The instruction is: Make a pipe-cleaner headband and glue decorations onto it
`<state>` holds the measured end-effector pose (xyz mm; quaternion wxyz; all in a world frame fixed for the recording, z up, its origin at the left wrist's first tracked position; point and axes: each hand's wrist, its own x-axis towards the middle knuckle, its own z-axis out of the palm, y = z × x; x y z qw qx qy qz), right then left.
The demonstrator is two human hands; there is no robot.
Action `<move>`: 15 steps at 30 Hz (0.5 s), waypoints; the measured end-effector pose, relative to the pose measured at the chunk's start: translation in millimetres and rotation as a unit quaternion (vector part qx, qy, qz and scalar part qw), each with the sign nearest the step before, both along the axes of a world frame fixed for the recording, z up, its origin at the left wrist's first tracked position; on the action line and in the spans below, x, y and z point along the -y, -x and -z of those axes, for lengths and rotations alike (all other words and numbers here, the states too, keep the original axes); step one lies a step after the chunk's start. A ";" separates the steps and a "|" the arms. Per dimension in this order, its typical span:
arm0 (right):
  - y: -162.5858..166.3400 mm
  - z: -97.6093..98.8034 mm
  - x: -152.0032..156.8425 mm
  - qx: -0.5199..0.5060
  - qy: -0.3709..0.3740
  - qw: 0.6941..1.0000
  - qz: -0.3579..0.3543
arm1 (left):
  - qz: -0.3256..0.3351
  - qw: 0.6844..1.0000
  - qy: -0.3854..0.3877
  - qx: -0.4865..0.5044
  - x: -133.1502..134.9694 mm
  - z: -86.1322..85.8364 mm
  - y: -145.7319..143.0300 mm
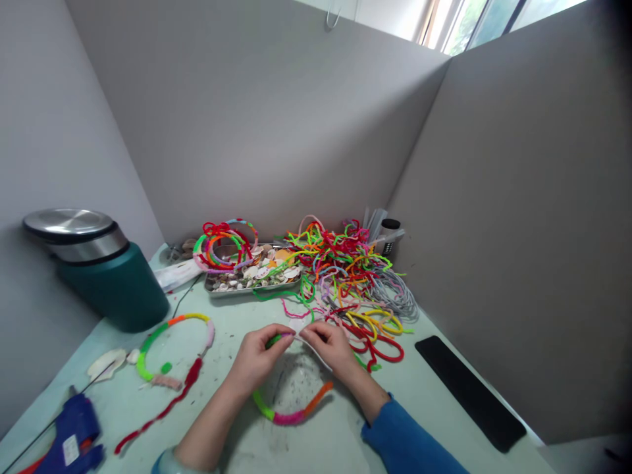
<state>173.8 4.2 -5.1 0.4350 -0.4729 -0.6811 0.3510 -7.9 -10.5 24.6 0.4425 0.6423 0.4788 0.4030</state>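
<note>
In the head view, my left hand is closed in a pinch on a partly wrapped pipe-cleaner ring. The ring curves below my hands in green, magenta and orange, its orange end standing free at the right. Close beside it, my right hand pinches a thin whitish strand; whether this is a pipe cleaner or the ring's own core I cannot tell. Fingertips of both hands nearly meet. On the table to the left lies another wrapped ring, with a red pipe cleaner trailing from it.
Tangled pipe cleaners fill the back right, near coiled grey cord. A metal tray holds shells, with finished rings on top. At left stand a teal bottle and blue glue gun; a black strip lies right.
</note>
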 end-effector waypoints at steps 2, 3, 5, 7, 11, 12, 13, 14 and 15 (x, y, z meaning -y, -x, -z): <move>-2.6 -0.8 -2.1 -0.027 -0.021 0.998 0.042 | -0.037 0.999 0.007 -0.002 -3.0 4.4 1.2; -4.0 -2.2 -2.5 -0.040 -0.040 0.997 0.061 | -0.055 0.998 0.007 -0.003 -4.6 7.0 1.8; -6.4 -6.6 -1.4 -0.047 -0.101 0.989 0.096 | -0.092 0.996 0.008 -0.008 -7.6 12.5 3.3; -7.5 -11.8 2.1 -0.023 -0.178 0.977 0.114 | -0.122 0.992 0.012 -0.010 -10.0 17.6 4.9; -3.3 -19.0 12.9 0.096 -0.272 0.955 0.067 | -0.148 0.989 0.014 -0.003 -12.3 23.3 7.1; -1.2 -19.8 15.3 0.135 -0.281 0.949 0.052 | -0.150 0.989 0.015 0.001 -12.5 23.8 7.3; 0.9 -20.3 17.3 0.172 -0.285 0.942 0.040 | -0.151 0.988 0.018 0.005 -12.6 23.9 7.3; 3.0 -20.5 18.8 0.206 -0.286 0.935 0.031 | -0.152 0.988 0.022 0.011 -12.5 23.7 7.2; 4.8 -20.4 19.8 0.235 -0.285 0.929 0.025 | -0.153 0.988 0.029 0.018 -12.3 23.2 7.0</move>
